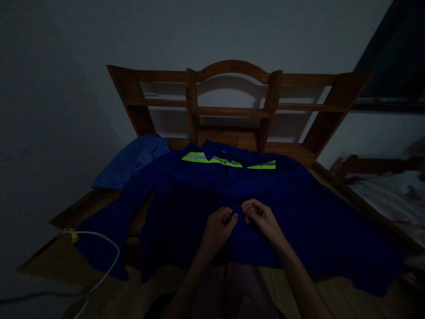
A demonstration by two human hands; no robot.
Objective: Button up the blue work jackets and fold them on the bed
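A dark blue long-sleeved work jacket (195, 204) lies spread front up, its collar towards the back and its sleeves out to both sides. Yellow-green bands with a grey stripe (198, 157) cross its chest. My left hand (219, 225) is over the lower middle of the jacket, left of the front opening, with its fingers curled in and its thumb towards them. Just right of the opening, my right hand (260, 217) has its fingers bent into a pinch. Dim light hides whether cloth or a button is between the fingertips of either hand.
Beneath the jacket is a wooden desk (93, 208) with a wooden shelf rack (232, 113) along its back, against the wall. A lighter blue cloth (129, 161) lies at the back left. A white cable (113, 248) loops near the left sleeve. Pale fabric (395, 199) is at right.
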